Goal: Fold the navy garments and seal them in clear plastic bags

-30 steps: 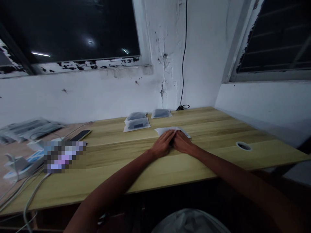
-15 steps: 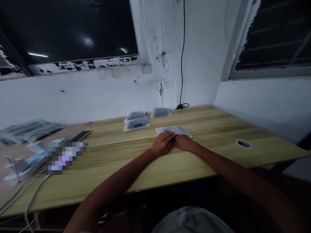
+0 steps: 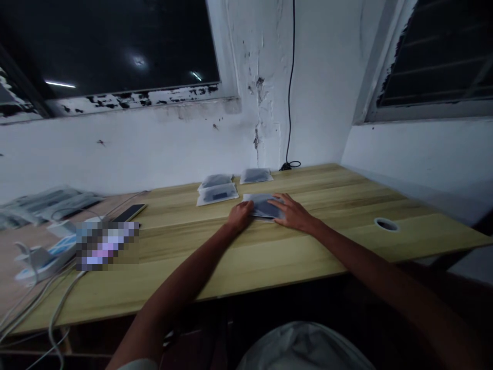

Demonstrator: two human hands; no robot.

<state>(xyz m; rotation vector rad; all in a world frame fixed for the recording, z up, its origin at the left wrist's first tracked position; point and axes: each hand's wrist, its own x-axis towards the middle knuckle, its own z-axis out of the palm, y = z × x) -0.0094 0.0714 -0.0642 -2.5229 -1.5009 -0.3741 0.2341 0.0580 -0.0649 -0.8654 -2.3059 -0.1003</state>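
A frosted plastic bag [image 3: 262, 206] with something dark and flat inside lies on the wooden table in front of me. At its left edge, my left hand [image 3: 240, 216] is closed, the curled fingers and thumb gripping the border. My right hand [image 3: 295, 213] is open, its spread fingers resting on the bag's right part. Farther back lie similar bags: a near one [image 3: 217, 195] overlapping another bag [image 3: 215, 181], and a third bag [image 3: 256, 176] to their right.
Leftward are a dark phone [image 3: 130, 213], a white power strip [image 3: 48, 262] with plugs and cables, a blurred-out lit patch [image 3: 106, 246], and several packaged items [image 3: 50, 203]. A round cable hole [image 3: 386, 224] is at right. A black cable [image 3: 289, 103] hangs down the wall.
My hands were together over the bag's near edge. Now they are apart: the left has moved to the left edge, the right has spread over the top, and the dark contents show.
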